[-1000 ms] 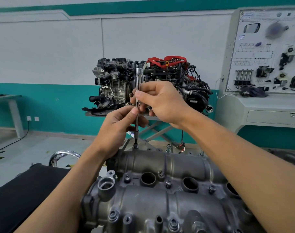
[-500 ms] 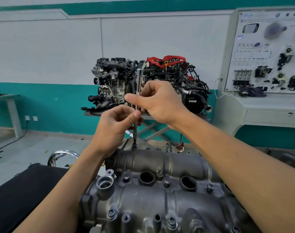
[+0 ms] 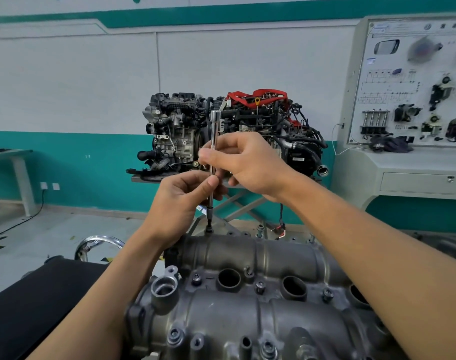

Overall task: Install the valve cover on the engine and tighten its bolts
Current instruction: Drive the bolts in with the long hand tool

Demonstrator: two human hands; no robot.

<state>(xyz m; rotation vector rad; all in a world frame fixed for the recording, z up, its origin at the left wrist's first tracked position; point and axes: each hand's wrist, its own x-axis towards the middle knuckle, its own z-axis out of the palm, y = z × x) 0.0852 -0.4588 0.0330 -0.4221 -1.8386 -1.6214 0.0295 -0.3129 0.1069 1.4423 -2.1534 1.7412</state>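
You pinch the extension bar (image 3: 213,157) with both left hand (image 3: 181,201) and right hand (image 3: 243,162); it stands upright, tip down on a valve cover (image 3: 247,307) bolt (image 3: 209,229).

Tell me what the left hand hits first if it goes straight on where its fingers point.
The left hand pinches the extension bar, so that comes first; just beyond, probably the right hand, though depth is unclear.

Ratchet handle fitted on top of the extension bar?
No, the top end of the extension bar stands bare above the right hand, and the left hand pinches the shaft lower down.
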